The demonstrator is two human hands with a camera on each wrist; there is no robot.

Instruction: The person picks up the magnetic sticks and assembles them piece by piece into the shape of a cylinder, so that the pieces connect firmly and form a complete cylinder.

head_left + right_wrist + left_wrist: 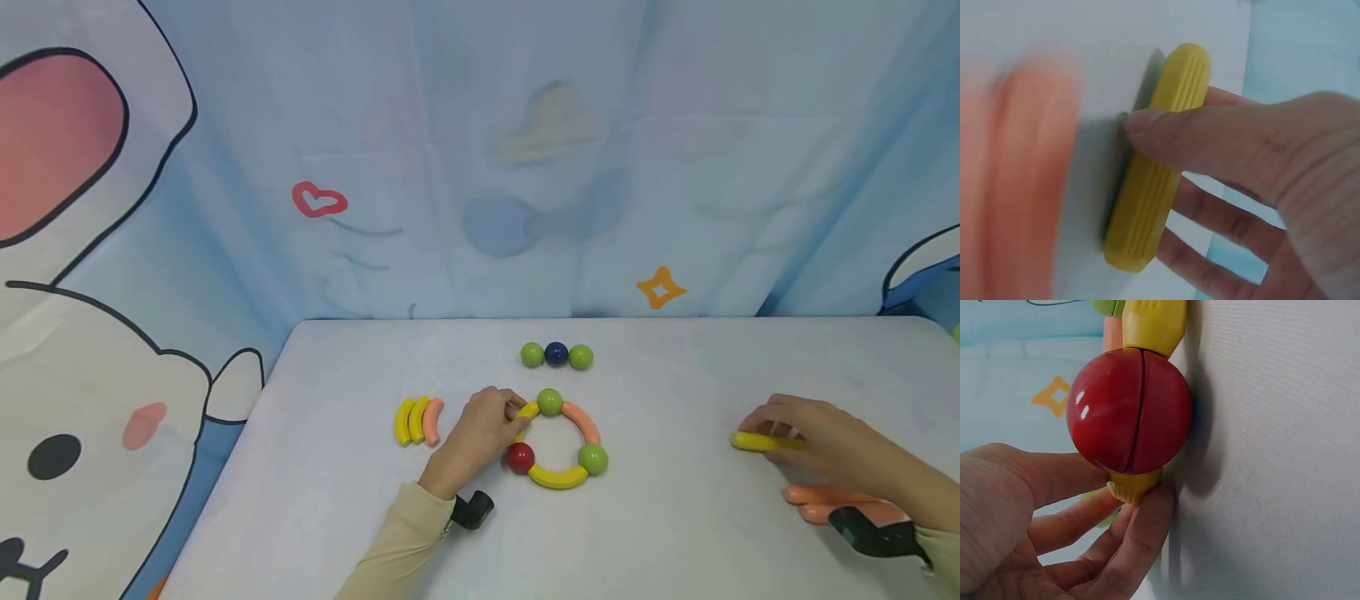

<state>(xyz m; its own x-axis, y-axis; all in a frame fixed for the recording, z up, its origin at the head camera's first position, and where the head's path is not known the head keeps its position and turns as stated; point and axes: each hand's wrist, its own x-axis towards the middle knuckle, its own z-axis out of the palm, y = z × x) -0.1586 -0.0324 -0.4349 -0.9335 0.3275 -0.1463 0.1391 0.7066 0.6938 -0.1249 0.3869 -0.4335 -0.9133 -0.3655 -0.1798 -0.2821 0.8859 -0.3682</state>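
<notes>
My left hand (478,435) pinches a yellow curved piece (528,410) on the left side of a ring of toy parts. Its lower end meets a red ball (1129,412), which has a dark seam around it. The ring also has a green ball (550,402) at the top, a salmon curved piece (582,422), another green ball (593,458) at lower right and a yellow curved piece (558,477) along the bottom. Far to the right, my right hand (832,442) grips a straight yellow stick (1147,206) with grooves, thumb across its middle.
Behind the ring, a dark blue ball (557,354) sits between two green balls (532,355). Two yellow curved pieces (403,422) and a salmon one (432,422) lie left of my left hand. Salmon sticks (828,494) lie under my right wrist. A printed blue curtain (450,100) hangs behind the white table.
</notes>
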